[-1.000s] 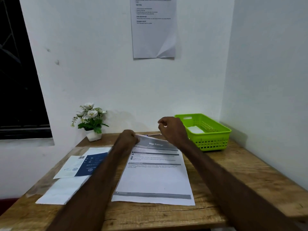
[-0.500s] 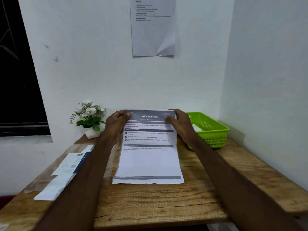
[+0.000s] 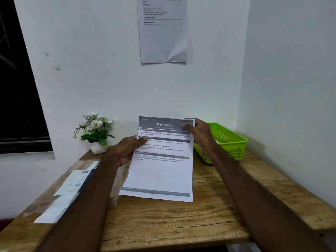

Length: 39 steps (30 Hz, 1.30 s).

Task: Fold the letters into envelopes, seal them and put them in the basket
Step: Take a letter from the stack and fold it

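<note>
Head view. Letter (image 3: pixel 160 171), headed "Wipe Railings": held up above the wooden table (image 3: pixel 181 220), unfolded. Left hand (image 3: pixel 127 150) pinches its left edge; right hand (image 3: pixel 199 135) pinches its top right corner. Green basket (image 3: pixel 231 140): right of letter. Envelopes (image 3: pixel 72 186): left of letter, lying flat.

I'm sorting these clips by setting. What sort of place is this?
Probably a small desk corner in a home or office room: a wooden table pushed into white walls, a potted plant beside a dark window, and an instruction sheet stuck on the wall.
</note>
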### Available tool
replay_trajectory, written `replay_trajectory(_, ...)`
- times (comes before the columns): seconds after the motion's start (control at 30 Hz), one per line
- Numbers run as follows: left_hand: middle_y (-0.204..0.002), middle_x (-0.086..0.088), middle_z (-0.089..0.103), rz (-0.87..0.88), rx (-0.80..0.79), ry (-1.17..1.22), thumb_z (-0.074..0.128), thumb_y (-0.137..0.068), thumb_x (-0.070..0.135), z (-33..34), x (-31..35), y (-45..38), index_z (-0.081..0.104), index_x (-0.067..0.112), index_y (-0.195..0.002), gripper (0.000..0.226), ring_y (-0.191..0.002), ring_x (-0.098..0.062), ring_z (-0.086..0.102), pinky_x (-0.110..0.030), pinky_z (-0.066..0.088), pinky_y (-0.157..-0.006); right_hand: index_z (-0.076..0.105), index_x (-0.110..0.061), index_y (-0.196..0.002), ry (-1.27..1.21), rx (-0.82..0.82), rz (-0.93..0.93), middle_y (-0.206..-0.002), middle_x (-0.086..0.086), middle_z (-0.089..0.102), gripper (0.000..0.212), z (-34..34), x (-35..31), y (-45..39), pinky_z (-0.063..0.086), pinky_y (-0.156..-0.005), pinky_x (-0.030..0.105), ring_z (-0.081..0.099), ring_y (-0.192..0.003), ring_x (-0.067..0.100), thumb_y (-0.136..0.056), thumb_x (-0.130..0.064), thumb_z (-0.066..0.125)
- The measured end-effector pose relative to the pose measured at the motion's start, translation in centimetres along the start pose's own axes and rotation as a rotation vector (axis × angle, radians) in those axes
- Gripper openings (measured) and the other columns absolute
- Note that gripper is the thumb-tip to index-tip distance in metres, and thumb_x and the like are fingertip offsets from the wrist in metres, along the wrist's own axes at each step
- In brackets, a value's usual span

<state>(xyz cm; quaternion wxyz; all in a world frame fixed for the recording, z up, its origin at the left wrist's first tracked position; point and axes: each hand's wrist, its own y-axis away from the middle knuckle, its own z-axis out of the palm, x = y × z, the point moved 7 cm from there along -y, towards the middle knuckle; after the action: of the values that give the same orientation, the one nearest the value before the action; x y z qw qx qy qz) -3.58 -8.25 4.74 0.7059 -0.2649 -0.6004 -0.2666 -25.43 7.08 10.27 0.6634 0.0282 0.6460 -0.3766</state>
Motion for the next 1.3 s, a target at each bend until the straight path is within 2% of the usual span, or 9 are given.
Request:
replay_trajectory(0.17, -0.114, -0.020, 0.073, 0.011, 0.058, 0.117, 0.062, -0.099, 0.018, -0.5, 0.3, -0.1, 0.068, 0.005, -0.117, 0.024, -0.089, -0.029, 0.076, -0.042, 0.063, -0.069, 0.080, -0.018, -0.097, 0.119, -0.076, -0.101, -0.091, 0.002, 0.079, 0.019, 0.4, -1.0, 0.1, 0.058, -0.077, 0.034, 0.071, -0.082, 0.013, -0.090, -0.003, 0.071)
replay_trajectory(0.3, -0.112, -0.020, 0.074, 0.027, 0.081, 0.181, 0.062, -0.098, 0.018, -0.7, 0.9, -0.1, 0.073, 0.009, -0.105, 0.016, -0.086, -0.029, 0.076, -0.041, 0.063, -0.072, 0.080, -0.016, -0.108, 0.377, -0.130, -0.296, -0.108, 0.002, 0.078, 0.029, 0.7, -2.1, 0.2, 0.051, -0.092, 0.022, 0.069, -0.100, 0.003, -0.089, 0.002, 0.068)
replay_trajectory(0.4, -0.120, -0.022, 0.071, 0.007, 0.053, 0.173, 0.058, -0.098, 0.023, -0.5, 1.0, -0.1, 0.071, 0.006, -0.118, 0.030, -0.099, -0.035, 0.073, -0.044, 0.062, -0.079, 0.081, -0.014, -0.106, 0.474, -0.139, -0.389, -0.122, -0.003, 0.073, 0.029, 1.0, -2.0, 0.4, 0.049, -0.104, 0.026, 0.066, -0.117, 0.003, -0.088, 0.004, 0.068)
replay_trajectory(0.53, -0.124, -0.022, 0.070, 0.012, 0.095, 0.269, 0.050, -0.102, 0.037, -0.9, 1.2, -0.2, 0.065, 0.003, -0.129, 0.046, -0.102, -0.034, 0.072, -0.044, 0.061, -0.078, 0.082, -0.023, -0.105, 0.656, -0.105, -0.471, -0.128, -0.011, 0.069, 0.034, 1.4, -1.7, 1.1, 0.051, -0.102, 0.029, 0.064, -0.120, 0.002, -0.086, 0.001, 0.067)
replay_trajectory(0.7, -0.113, -0.019, 0.074, -0.005, 0.104, 0.353, 0.038, -0.097, 0.070, -0.8, 1.3, -0.3, 0.070, 0.009, -0.120, 0.073, -0.101, -0.034, 0.073, -0.045, 0.057, -0.083, 0.080, -0.024, -0.111, 0.975, -0.105, -0.657, -0.137, -0.008, 0.064, 0.035, 2.4, -2.1, 1.9, 0.049, -0.100, 0.030, 0.062, -0.124, 0.016, -0.087, -0.004, 0.064)
replay_trajectory(0.8, -0.125, -0.020, 0.069, -0.003, 0.073, 0.294, 0.058, -0.098, 0.049, -0.4, 1.3, 0.0, 0.064, 0.005, -0.131, 0.055, -0.112, -0.035, 0.068, -0.046, 0.061, -0.083, 0.080, -0.024, -0.113, 1.022, -0.132, -0.641, -0.140, -0.008, 0.062, 0.037, 2.5, -2.0, 2.1, 0.049, -0.100, 0.031, 0.060, -0.127, 0.018, -0.088, -0.004, 0.062)
replay_trajectory(0.93, -0.125, -0.025, 0.067, 0.105, 0.150, 0.211, 0.062, -0.099, 0.016, -0.9, 1.6, 0.1, 0.063, 0.000, -0.127, 0.032, -0.087, -0.028, 0.076, -0.041, 0.062, -0.065, 0.079, -0.023, -0.113, 1.091, -0.144, -0.631, -0.142, -0.008, 0.061, 0.043, 2.6, -1.9, 2.4, 0.049, -0.101, 0.034, 0.058, -0.129, 0.019, -0.086, -0.005, 0.051)
replay_trajectory(1.13, -0.108, -0.017, 0.073, 0.149, 0.197, 0.205, 0.061, -0.098, 0.011, -0.5, 2.1, 0.4, 0.066, 0.004, -0.123, 0.026, -0.077, -0.023, 0.076, -0.036, 0.061, -0.059, 0.076, -0.023, -0.120, 1.093, -0.123, -0.544, -0.139, -0.013, 0.062, 0.062, 2.3, -2.0, 2.3, 0.046, -0.103, 0.029, 0.052, -0.133, 0.012, -0.073, 0.002, 0.045)
replay_trajectory(1.3, -0.114, -0.019, 0.072, 0.191, 0.169, 0.161, 0.062, -0.095, 0.011, 0.4, 3.0, 0.7, 0.068, 0.004, -0.126, 0.032, -0.085, -0.026, 0.074, -0.034, 0.061, -0.064, 0.074, -0.022, -0.123, 0.905, -0.029, -0.548, -0.125, -0.007, 0.070, 0.040, 4.0, -3.7, 3.0, 0.047, -0.101, 0.029, 0.056, -0.124, 0.013, -0.088, -0.014, 0.055)
